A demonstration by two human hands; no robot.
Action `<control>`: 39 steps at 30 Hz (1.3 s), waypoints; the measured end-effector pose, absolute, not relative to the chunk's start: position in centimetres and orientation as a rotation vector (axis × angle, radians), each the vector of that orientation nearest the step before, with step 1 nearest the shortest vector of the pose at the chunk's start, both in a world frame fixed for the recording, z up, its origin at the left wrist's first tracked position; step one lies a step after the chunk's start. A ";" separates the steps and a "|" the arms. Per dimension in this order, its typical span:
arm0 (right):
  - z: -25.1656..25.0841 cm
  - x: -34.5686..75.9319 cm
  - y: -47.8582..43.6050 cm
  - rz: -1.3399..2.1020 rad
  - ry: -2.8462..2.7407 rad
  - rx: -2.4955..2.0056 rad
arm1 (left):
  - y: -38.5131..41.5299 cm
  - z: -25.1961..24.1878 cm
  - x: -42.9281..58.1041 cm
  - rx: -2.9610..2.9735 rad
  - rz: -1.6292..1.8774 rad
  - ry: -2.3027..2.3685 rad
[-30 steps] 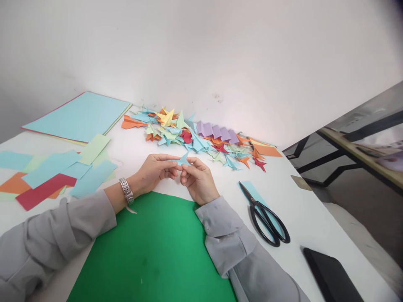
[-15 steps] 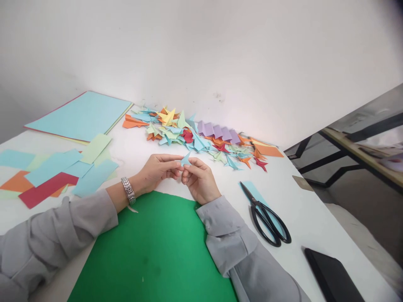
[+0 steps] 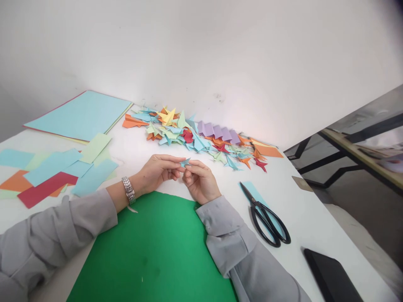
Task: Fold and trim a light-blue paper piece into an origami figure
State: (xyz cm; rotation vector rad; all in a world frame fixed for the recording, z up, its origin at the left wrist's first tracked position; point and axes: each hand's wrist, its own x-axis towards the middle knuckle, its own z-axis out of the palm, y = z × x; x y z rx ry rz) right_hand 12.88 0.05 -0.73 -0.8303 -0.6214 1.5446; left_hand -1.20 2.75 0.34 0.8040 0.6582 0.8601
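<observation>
A small piece of folded light-blue paper (image 3: 185,162) is pinched between my two hands, above the white table just past the top edge of a green sheet (image 3: 151,247). My left hand (image 3: 159,172) grips its left side with thumb and fingers. On the other side my right hand (image 3: 201,180) pinches it between thumb and forefinger, the remaining fingers curled. Part of the paper is covered by my fingertips. Beyond my hands lies a pile of folded paper pieces (image 3: 200,143) in blue, green, orange, red and yellow.
Black-handled scissors (image 3: 267,218) lie on a blue paper strip (image 3: 253,191) at right, with a black phone-like slab (image 3: 333,274) nearer me. Loose paper rectangles (image 3: 56,165) overlap on the left. Behind them sits a stack of large sheets (image 3: 82,115); purple folded pieces (image 3: 217,131) rest by the wall.
The blue paper's point, upright before, now tilts lower and to the right between my fingers. My right hand has turned slightly; both hands stay in nearly the same place.
</observation>
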 end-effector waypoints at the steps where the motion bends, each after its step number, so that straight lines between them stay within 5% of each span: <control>1: -0.7 12.9 0.0 1.545 -0.614 -0.829 | 2.7 0.4 -1.2 0.809 0.864 0.663; 39: -0.7 13.2 0.2 1.568 -0.580 -0.800 | 2.2 0.5 -0.9 0.865 0.937 0.717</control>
